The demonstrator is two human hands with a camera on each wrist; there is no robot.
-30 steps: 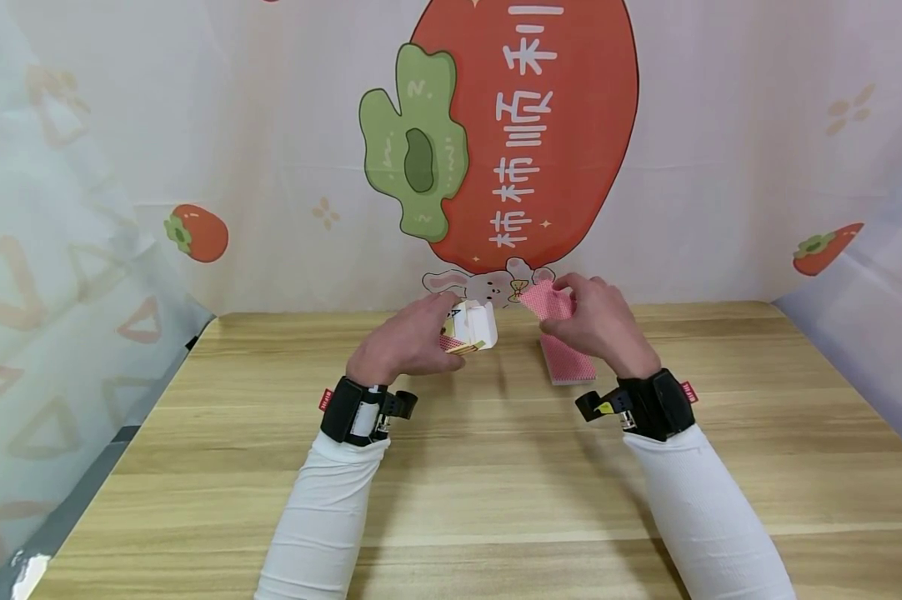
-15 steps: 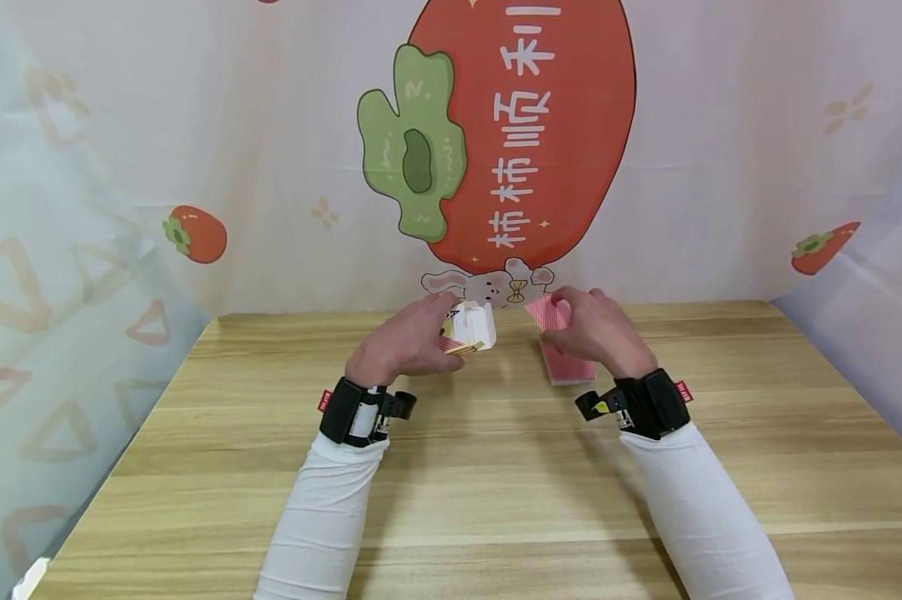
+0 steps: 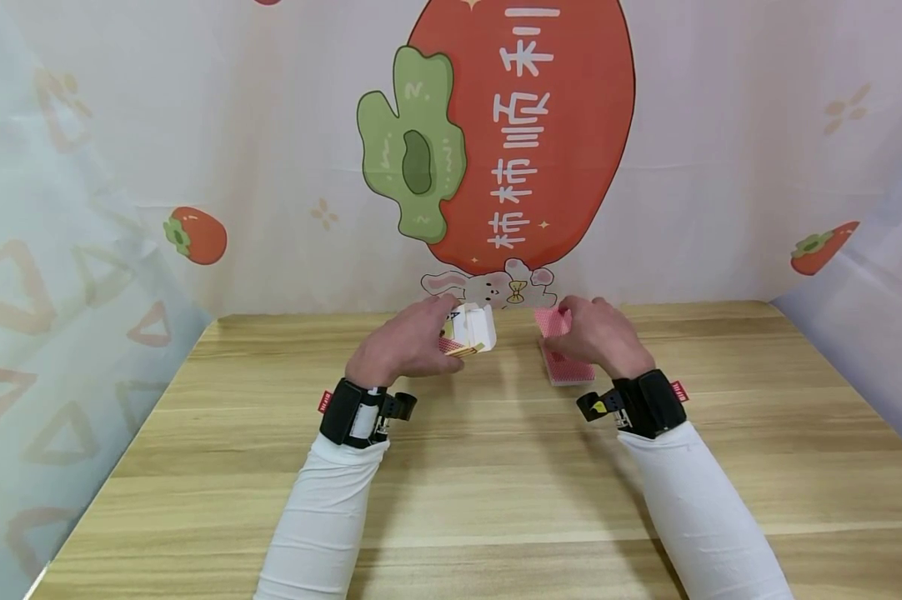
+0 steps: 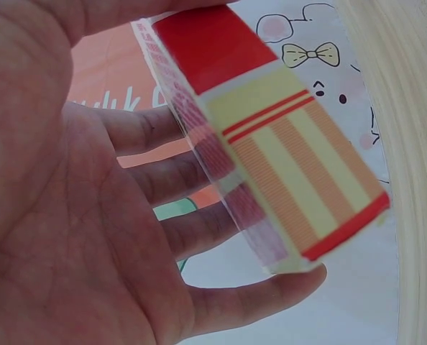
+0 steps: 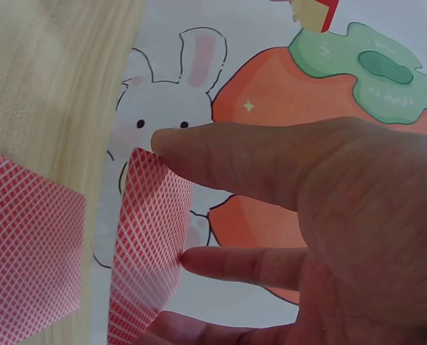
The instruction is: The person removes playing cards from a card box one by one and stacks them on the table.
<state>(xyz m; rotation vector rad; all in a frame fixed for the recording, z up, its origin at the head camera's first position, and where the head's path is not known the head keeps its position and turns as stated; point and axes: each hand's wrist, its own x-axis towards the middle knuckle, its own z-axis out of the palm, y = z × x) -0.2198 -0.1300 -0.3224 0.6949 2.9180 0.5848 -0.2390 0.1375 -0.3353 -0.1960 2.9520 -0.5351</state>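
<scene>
My left hand (image 3: 406,346) grips a playing card box (image 3: 469,329) above the table, its white flap standing out to the right. In the left wrist view the box (image 4: 292,151) shows a red and striped side, with the thumb over one edge and fingers behind. My right hand (image 3: 604,333) pinches one or more red-patterned playing cards (image 3: 548,320) between thumb and fingers; how many cannot be told. Just below, a deck of cards (image 3: 573,372) lies face down on the table. The right wrist view shows the held cards (image 5: 149,244) apart from that deck (image 5: 34,251).
Both hands are over the far part of a wood-grain table (image 3: 451,483). A printed cloth (image 3: 293,150) with a large persimmon and a rabbit hangs behind the table's back edge. Each wrist carries a black camera band.
My right hand has lowered slightly, and the cards in it have come down from a raised tilt closer to the deck. The left hand and box stay almost still.
</scene>
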